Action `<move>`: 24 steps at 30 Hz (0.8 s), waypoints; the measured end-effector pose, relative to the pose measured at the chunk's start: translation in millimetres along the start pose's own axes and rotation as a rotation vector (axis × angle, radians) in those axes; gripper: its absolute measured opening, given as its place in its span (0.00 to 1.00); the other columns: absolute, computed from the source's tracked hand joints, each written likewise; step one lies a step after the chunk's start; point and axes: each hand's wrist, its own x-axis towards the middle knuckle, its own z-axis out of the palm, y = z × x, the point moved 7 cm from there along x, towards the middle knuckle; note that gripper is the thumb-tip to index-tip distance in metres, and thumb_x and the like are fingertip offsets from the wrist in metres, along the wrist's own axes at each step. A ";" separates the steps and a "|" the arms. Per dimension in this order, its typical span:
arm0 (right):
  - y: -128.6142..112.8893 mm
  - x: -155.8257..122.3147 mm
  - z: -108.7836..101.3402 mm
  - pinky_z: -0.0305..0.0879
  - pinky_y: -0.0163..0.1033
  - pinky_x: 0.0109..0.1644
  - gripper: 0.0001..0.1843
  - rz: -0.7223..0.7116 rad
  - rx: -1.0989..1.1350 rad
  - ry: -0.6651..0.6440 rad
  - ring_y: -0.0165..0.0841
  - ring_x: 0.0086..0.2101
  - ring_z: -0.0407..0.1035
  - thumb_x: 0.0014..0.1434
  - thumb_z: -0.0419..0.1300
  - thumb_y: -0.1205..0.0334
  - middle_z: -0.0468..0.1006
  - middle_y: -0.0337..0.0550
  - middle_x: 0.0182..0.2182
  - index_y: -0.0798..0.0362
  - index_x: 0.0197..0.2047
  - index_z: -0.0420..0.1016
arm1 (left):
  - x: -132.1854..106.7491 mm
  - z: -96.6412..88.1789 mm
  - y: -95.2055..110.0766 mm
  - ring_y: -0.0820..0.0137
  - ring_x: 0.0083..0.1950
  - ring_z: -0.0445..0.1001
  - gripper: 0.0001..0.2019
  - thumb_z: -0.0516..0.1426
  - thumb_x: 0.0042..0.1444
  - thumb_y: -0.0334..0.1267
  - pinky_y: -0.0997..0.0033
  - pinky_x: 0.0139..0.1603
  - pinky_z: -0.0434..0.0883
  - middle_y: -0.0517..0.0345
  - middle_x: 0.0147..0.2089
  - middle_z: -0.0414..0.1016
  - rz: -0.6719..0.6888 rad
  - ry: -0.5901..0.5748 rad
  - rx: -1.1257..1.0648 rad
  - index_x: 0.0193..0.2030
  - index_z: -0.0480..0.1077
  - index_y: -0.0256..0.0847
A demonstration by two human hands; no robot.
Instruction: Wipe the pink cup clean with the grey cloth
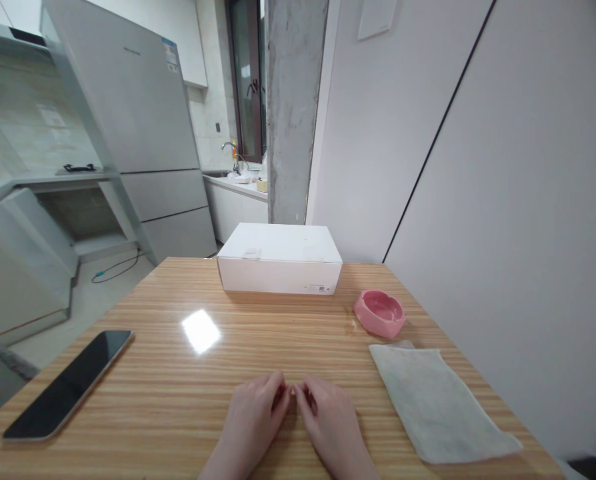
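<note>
My left hand and my right hand rest side by side at the near middle of the wooden table. Both are closed, fingers curled under, thumbs and forefingers almost meeting in the centre. Nothing shows in either one. To the right of my right hand lies a flat greyish-green cloth. Beyond the cloth stands a pink ashtray-like dish with notches in its rim. A closed white box sits at the table's far edge. Left of my left hand, a phone lies with its dark screen up.
A white wall runs along the table's right side. Behind the box rises a bare concrete pillar. A grey fridge and a sink counter are further back. A cable lies on the floor at left.
</note>
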 end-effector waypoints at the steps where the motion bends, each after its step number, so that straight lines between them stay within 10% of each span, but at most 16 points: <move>1: 0.1 0.3 0.2 0.50 0.35 0.29 0.14 0.002 0.004 -0.005 0.31 0.25 0.68 0.64 0.48 0.62 0.74 0.37 0.24 0.51 0.26 0.65 | 0.1 -0.2 0.1 0.67 0.30 0.75 0.09 0.49 0.61 0.36 0.72 0.29 0.62 0.60 0.29 0.76 -0.001 -0.006 0.001 0.30 0.65 0.44; 24: 2.6 -2.9 4.0 0.51 0.34 0.31 0.13 0.000 0.038 -0.007 0.31 0.27 0.68 0.64 0.49 0.65 0.73 0.38 0.26 0.51 0.27 0.66 | -0.6 -3.9 2.7 0.69 0.30 0.75 0.09 0.50 0.60 0.33 0.73 0.29 0.63 0.61 0.29 0.76 0.003 -0.003 -0.003 0.30 0.65 0.43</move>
